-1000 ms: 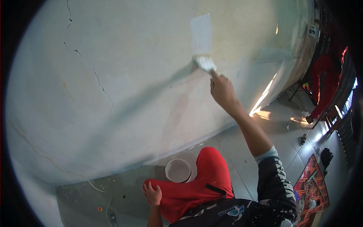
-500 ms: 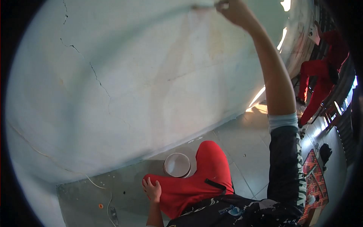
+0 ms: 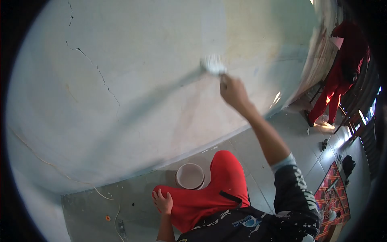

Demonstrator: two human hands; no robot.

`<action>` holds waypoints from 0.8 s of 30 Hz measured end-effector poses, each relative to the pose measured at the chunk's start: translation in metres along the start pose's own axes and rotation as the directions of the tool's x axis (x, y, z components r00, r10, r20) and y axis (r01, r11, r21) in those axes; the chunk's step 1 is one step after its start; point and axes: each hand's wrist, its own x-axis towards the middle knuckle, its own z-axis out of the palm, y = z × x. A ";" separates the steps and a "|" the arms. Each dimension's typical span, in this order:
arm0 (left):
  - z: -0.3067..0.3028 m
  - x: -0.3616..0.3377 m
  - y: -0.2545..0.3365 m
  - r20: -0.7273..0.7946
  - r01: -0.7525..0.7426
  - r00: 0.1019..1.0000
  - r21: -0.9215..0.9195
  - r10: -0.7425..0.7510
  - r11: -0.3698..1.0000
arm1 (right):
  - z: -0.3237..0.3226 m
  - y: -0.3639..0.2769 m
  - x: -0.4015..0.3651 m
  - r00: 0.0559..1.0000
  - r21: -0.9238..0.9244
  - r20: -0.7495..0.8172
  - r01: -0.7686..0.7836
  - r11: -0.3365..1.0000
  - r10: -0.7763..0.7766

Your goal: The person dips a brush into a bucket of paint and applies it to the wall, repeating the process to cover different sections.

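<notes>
Beside the knees, a bucket [image 3: 190, 176] holds pale paint [image 3: 190, 175].

Cracked pale wall [image 3: 153, 40] — grey tiled floor [image 3: 258, 141] below; bright light patches beside dark corrugated sheeting [image 3: 365, 139] — patterned red mat [image 3: 327, 187] nearby.

The bucket [image 3: 190, 176] sits on the floor [image 3: 252, 155], between wall [image 3: 149, 76] and legs [image 3: 227, 177].
From the bucket, the brush [image 3: 213, 65] in the right hand [image 3: 235, 93] is at twelve, the wall's crack [image 3: 100, 74] near eleven, another person [image 3: 340, 66] at two, the mat [image 3: 332, 193] at three; the left hand [image 3: 163, 202] rests on a leg between seven and eight.
</notes>
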 end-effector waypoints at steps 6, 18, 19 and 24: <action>-0.003 0.002 0.008 0.017 -0.032 0.999 -0.016 0.033 0.999 | 0.032 0.045 -0.066 0.937 0.046 0.325 -0.154 0.987 0.131; 0.003 0.003 0.008 -0.003 -0.029 1.000 0.031 0.029 0.999 | -0.171 -0.103 0.136 0.944 0.051 -0.307 0.147 0.988 -0.125; 0.001 0.003 0.009 -0.003 -0.026 1.000 0.034 0.026 0.999 | -0.171 -0.104 0.142 0.908 -0.006 -0.380 0.189 0.982 -0.177; 0.000 0.000 0.005 -0.020 -0.033 0.999 0.019 0.033 0.999 | -0.056 -0.048 0.094 0.940 -0.011 -0.304 0.160 0.987 -0.156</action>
